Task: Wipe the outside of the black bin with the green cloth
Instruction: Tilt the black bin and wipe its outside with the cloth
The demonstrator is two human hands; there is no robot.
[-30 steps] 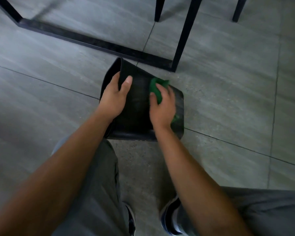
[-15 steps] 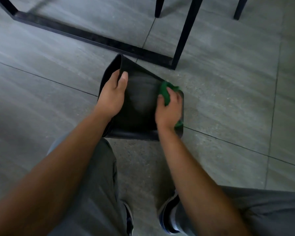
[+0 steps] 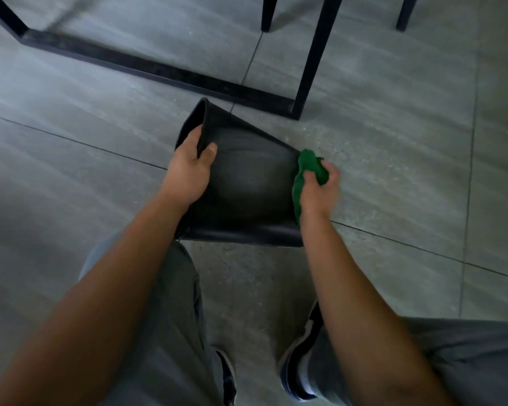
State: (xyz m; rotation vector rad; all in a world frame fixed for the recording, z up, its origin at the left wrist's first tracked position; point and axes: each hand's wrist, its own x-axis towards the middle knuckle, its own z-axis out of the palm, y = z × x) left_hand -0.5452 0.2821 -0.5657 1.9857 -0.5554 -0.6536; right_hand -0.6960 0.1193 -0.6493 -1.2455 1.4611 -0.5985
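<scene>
The black bin (image 3: 247,183) lies tipped on its side on the grey floor, one broad wall facing up at me. My left hand (image 3: 188,168) grips the bin's left edge, thumb on the upper wall and fingers wrapped behind it. My right hand (image 3: 320,191) is closed on the bunched green cloth (image 3: 308,171) and presses it against the bin's right edge. Part of the cloth hangs down under my palm along the bin's side.
A black metal table frame (image 3: 159,74) runs along the floor just beyond the bin, with an upright leg (image 3: 314,57) at its right corner. Two dark chair legs (image 3: 267,13) stand further back. My knees and shoes (image 3: 299,361) are below the bin.
My right hand has slid the green cloth from the middle of the bin's upper wall rightward to its right edge. My left hand shifted its hold around the left edge.
</scene>
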